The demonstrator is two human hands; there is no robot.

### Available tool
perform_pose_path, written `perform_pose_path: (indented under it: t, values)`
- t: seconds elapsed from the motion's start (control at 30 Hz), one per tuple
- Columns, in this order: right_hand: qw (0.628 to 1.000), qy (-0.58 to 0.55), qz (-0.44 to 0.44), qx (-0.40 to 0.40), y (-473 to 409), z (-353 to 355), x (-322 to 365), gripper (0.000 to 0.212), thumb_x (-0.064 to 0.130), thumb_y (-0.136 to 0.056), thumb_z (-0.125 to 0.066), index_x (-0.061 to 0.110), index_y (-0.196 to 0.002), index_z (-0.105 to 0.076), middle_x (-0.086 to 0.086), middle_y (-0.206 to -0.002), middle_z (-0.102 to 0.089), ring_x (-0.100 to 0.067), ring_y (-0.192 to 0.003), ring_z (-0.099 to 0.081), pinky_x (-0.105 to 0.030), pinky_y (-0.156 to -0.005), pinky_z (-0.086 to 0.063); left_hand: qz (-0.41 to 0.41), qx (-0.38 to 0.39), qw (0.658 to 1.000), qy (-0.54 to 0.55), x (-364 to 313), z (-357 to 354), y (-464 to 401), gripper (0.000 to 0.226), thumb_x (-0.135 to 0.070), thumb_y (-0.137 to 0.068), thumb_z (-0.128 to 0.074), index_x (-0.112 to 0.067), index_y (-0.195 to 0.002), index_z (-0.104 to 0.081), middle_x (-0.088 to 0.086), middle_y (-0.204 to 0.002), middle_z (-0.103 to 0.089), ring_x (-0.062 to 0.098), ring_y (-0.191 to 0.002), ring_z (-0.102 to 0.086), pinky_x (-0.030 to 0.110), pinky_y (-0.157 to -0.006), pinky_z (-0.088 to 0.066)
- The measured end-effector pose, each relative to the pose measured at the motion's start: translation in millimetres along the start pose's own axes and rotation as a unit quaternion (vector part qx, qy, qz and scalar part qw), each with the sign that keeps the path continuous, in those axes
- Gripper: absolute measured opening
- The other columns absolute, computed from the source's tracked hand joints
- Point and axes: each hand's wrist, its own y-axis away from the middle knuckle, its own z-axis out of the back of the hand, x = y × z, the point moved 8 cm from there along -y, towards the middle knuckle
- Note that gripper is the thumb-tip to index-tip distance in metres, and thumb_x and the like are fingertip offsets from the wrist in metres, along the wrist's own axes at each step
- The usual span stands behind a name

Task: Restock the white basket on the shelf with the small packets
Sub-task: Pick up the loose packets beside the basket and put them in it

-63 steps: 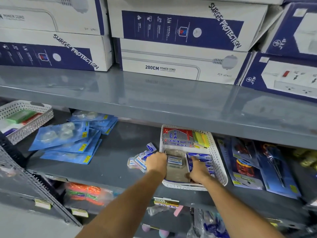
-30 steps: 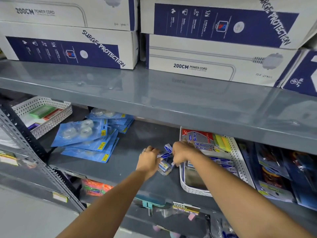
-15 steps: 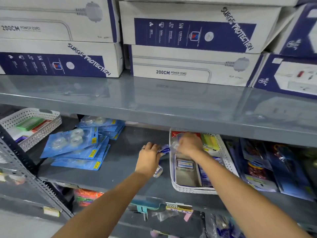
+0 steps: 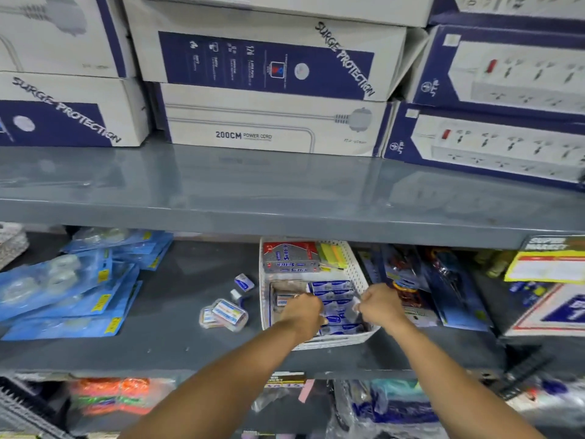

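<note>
Left carton (image 4: 69,112): "SURGE PROTECTION" | upper centre carton (image 4: 269,55): "SURGE PROTECTION" | lower centre carton (image 4: 269,128): "200CM POWER CORD" | grey-and-red box in white basket (image 4: 289,255): brand word blurred, unreadable | right-hand placard (image 4: 552,243): "SUPER MARKET", partly blurred | remaining labels illegible.

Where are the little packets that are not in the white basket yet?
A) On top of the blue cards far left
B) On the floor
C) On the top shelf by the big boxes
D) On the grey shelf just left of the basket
D: a few small packets lie loose on the grey shelf, just left of the white basket, while the left hand and right hand are over the basket.
</note>
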Motion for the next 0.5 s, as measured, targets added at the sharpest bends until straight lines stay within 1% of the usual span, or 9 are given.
perform_pose_path:
  t: [0.07,0.1,0.13,0.17,0.2,0.27,0.37,0.5]
  values:
    - [1.0,0.003,-0.004,-0.003,4.4,-7.8,-2.3,0.008,0.01,-0.069,-0.069,0.004,-0.065,-0.066,-0.015,-0.07,-0.067,-0.026,-0.075,-0.069,-0.029,-0.066,-0.052,0.014,0.006,1.0,-0.006,-3.4,-2.8,-4.9,0.025,-0.02,-0.091,-0.059,-0.008,-0.111,-0.069,0.022,-0.113,-0.069,0.039,-0.104,-0.065,0.043,-0.088,-0.055]
    - [1.0,-0.002,-0.006,-0.002,6.3,-9.7,-2.9,0.012,0.007,-0.07,-0.065,0.006,-0.06,-0.06,-0.014,-0.065,-0.061,-0.026,-0.072,-0.066,-0.03,-0.064,-0.051,0.02,0.006,1.0,-0.003,-4.4,-4.9,-7.7,0.024,-0.018,-0.09,-0.061,-0.009,-0.11,-0.07,0.021,-0.112,-0.069,0.039,-0.104,-0.065,0.043,-0.088,-0.055]
    - [1.0,-0.008,-0.006,-0.004,7.6,-11.6,-2.6,0.013,0.004,-0.071,-0.062,0.008,-0.06,-0.057,-0.013,-0.065,-0.058,-0.028,-0.072,-0.065,-0.032,-0.064,-0.05,0.027,0.005,1.0,0.001,-4.0,-7.5,-9.7,0.024,-0.017,-0.088,-0.063,-0.009,-0.11,-0.07,0.021,-0.112,-0.07,0.039,-0.103,-0.066,0.042,-0.087,-0.055]
    - [1.0,-0.011,-0.009,-0.008,7.3,-12.7,-2.8,0.009,0.004,-0.072,-0.061,0.006,-0.064,-0.06,-0.013,-0.068,-0.06,-0.03,-0.077,-0.066,-0.032,-0.065,-0.049,0.032,0.001,0.999,0.009,-3.8,-9.2,-11.1,0.024,-0.017,-0.086,-0.066,-0.009,-0.109,-0.07,0.021,-0.111,-0.07,0.038,-0.103,-0.066,0.041,-0.087,-0.055]
    - [1.0,-0.007,-0.005,-0.011,7.0,-14.1,-2.2,0.003,0.004,-0.074,-0.061,0.003,-0.072,-0.064,-0.014,-0.075,-0.065,-0.031,-0.083,-0.067,-0.033,-0.067,-0.049,0.036,-0.003,0.999,0.018,-3.2,-10.5,-12.1,0.025,-0.018,-0.084,-0.069,-0.01,-0.108,-0.07,0.02,-0.11,-0.071,0.038,-0.102,-0.066,0.04,-0.086,-0.055]
    - [1.0,0.001,0.003,-0.014,4.0,-17.3,-1.9,0.011,0.008,-0.08,-0.063,0.002,-0.088,-0.066,-0.016,-0.091,-0.071,-0.033,-0.091,-0.066,-0.033,-0.069,-0.05,0.041,-0.007,0.999,0.028,-3.0,-11.4,-12.9,0.028,-0.022,-0.081,-0.074,-0.011,-0.107,-0.069,0.019,-0.109,-0.07,0.037,-0.102,-0.066,0.039,-0.085,-0.054]
    - [0.999,0.043,0.017,-0.015,3.8,-20.8,-1.5,0.016,0.014,-0.087,-0.061,0.004,-0.098,-0.064,-0.019,-0.103,-0.07,-0.035,-0.096,-0.066,-0.035,-0.069,-0.05,0.046,-0.01,0.999,0.017,-2.0,-11.0,-15.0,0.031,-0.026,-0.08,-0.074,-0.012,-0.108,-0.068,0.016,-0.11,-0.069,0.035,-0.103,-0.065,0.039,-0.085,-0.054]
    - [0.994,0.099,0.041,0.004,5.2,-22.6,2.9,0.025,0.013,-0.084,-0.067,0.007,-0.108,-0.064,-0.015,-0.111,-0.069,-0.032,-0.103,-0.066,-0.037,-0.085,-0.054,0.039,-0.029,0.999,0.004,-1.2,-10.5,-17.3,0.026,-0.022,-0.083,-0.069,-0.014,-0.108,-0.067,0.013,-0.11,-0.07,0.033,-0.101,-0.065,0.04,-0.083,-0.054]
